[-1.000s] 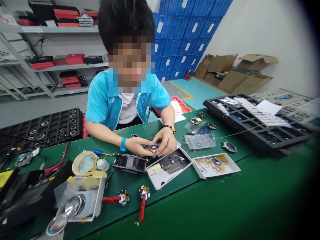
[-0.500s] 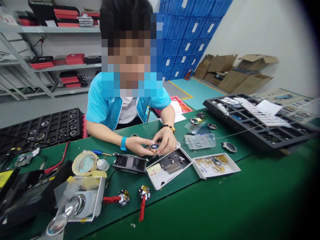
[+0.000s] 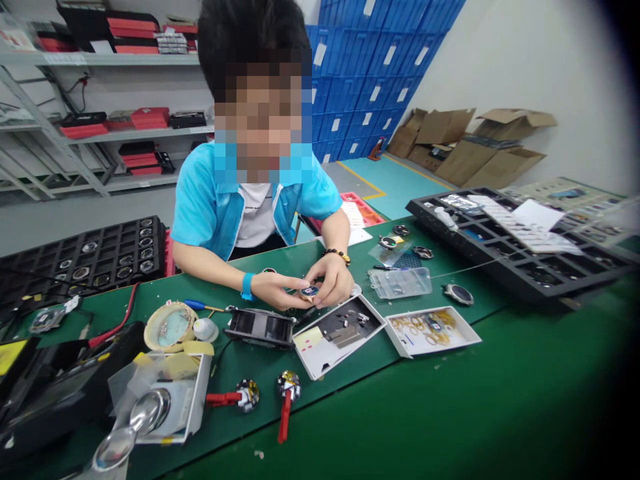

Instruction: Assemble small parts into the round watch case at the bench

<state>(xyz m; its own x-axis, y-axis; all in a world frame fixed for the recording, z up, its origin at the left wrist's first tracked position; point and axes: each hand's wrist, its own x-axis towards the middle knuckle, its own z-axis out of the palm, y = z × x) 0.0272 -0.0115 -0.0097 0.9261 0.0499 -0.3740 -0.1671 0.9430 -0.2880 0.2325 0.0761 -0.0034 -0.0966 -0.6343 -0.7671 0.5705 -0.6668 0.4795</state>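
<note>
Neither of my own hands appears in the head view. Across the green table (image 3: 450, 400) sits a co-worker in a blue shirt, whose two hands (image 3: 334, 283) hold a round watch body (image 3: 310, 291) with a lit dial. Just below those hands lie a small black fan-like unit (image 3: 260, 328) and a white box lid (image 3: 313, 367) with small metal parts. Nearer to me, two red clips (image 3: 285, 417) grip round watch circuit modules (image 3: 247, 395). A white tray (image 3: 407, 353) to the right carries yellow rings or bands.
A big black compartment tray (image 3: 480, 267) stands at the right, near a clear plastic case (image 3: 403, 283). On the left are a round cream dish (image 3: 170, 327), a blue screwdriver (image 3: 195, 305) and a spoon-shaped metal piece (image 3: 115, 448). Blue crates (image 3: 350, 87) are stacked behind.
The co-worker's head has shifted slightly, and the watch body is tilted a little differently in their fingers. Things on the table have stayed in place.
</note>
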